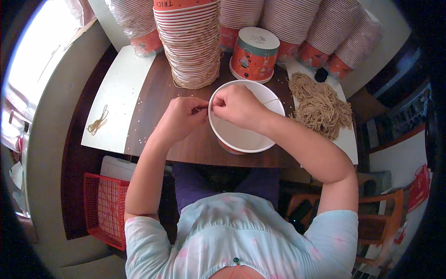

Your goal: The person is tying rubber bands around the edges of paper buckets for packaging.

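A round paper bucket (246,142) stands upright near the table's front edge, its white inside facing up. My right hand (237,107) reaches over the opening and pinches with its fingertips just inside the left rim. Opposite it, outside that rim, my left hand (181,116) is closed with thumb and forefinger pressed together against the bucket wall. A thin tan cord (271,100) shows at the bucket's right rim. Between my fingertips only a little cord shows; the rest is hidden by my hands.
A tangled heap of tan cords (320,107) lies at right, a small bundle of cords (97,122) at left. Behind stand a tall stack of buckets (188,46), an upside-down orange bucket (254,56) and several wrapped stacks. A red basket (107,209) sits below left.
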`<state>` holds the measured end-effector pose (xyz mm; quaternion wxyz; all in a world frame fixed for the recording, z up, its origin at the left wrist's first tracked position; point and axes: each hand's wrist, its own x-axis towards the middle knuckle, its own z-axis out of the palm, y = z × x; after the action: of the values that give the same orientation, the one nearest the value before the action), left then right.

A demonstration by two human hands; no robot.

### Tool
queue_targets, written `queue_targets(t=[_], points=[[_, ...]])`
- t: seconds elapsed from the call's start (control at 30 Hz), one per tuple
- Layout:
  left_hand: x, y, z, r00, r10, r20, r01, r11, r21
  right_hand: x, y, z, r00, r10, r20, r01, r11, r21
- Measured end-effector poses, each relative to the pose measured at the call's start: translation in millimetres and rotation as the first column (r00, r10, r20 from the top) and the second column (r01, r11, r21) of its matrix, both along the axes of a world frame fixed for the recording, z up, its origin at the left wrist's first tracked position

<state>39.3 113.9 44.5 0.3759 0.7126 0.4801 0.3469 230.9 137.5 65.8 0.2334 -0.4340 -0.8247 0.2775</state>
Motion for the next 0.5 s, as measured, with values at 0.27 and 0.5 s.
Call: queue_targets(t=[0.27,0.5], points=[[4,-5,2,0.985,0.070,-0.158,-0.041,0.983,0.177,3,3,-1,0.997,0.064,-0.045,-0.067,0.994,-0.083],[-4,-19,-21,0.828,0.262,0.495,-0.019,0.897,-0.442,30,-10,28,0.999,0.045,-0.012,-0.047,0.976,-0.211]])
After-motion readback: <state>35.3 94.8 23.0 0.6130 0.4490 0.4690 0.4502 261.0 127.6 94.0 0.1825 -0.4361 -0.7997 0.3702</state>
